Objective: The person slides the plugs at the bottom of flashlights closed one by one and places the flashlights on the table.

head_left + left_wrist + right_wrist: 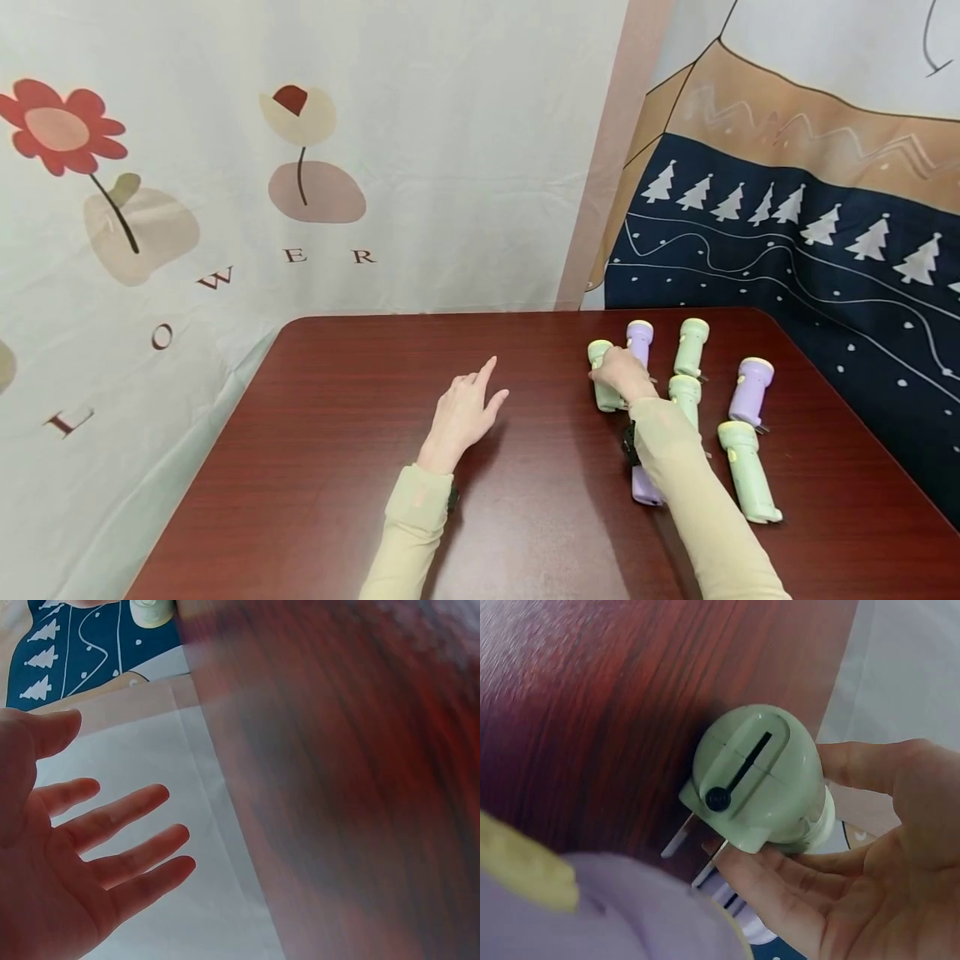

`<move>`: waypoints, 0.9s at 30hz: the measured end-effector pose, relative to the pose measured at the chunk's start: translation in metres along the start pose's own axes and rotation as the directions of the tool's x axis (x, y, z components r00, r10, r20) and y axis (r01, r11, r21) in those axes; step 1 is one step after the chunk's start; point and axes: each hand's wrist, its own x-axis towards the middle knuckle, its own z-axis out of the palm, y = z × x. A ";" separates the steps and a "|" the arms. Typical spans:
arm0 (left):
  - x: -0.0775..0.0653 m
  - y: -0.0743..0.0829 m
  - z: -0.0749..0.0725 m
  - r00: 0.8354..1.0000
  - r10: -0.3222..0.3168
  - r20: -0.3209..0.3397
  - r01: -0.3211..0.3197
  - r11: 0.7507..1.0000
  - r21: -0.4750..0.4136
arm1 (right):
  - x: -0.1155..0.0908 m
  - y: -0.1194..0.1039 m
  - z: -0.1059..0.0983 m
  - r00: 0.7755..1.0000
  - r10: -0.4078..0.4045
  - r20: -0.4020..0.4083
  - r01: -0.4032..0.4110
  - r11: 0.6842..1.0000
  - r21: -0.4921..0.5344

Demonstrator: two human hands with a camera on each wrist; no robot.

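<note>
My right hand (624, 373) grips a light green flashlight (606, 397) at the left of a group of flashlights on the table. In the right wrist view, the thumb is on one side of this flashlight's body (795, 769) and the fingers are on the other. Its rounded end faces the camera, with a dark slot and two metal plug prongs (678, 837). Close by is a purple flashlight (645, 915) with a yellow part. My left hand (459, 412) is over the middle of the table, fingers spread, holding nothing.
Behind the right hand lies a purple flashlight (640, 337). Further right are green flashlights (691, 346), (686, 396), a purple one (750, 392) and a larger-looking green one (750, 475). Another purple one (647, 487) shows under the right forearm. Printed cloth (465, 167) hangs behind the brown table (337, 450).
</note>
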 end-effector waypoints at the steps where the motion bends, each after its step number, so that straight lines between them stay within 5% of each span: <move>1: 0.000 0.001 0.000 1.000 0.002 0.000 -0.002 1.000 0.005 | 0.000 0.001 0.000 1.000 0.000 -0.003 0.000 1.000 -0.001; 16: 0.002 0.011 0.005 0.998 0.051 -0.021 -0.050 0.997 0.058 | 0.000 0.011 0.000 0.998 -0.060 -0.028 0.062 0.995 0.078; 27: 0.003 0.026 0.013 0.996 0.087 0.003 -0.087 0.994 0.065 | -0.008 -0.003 -0.003 0.995 -0.040 -0.095 0.048 0.995 0.090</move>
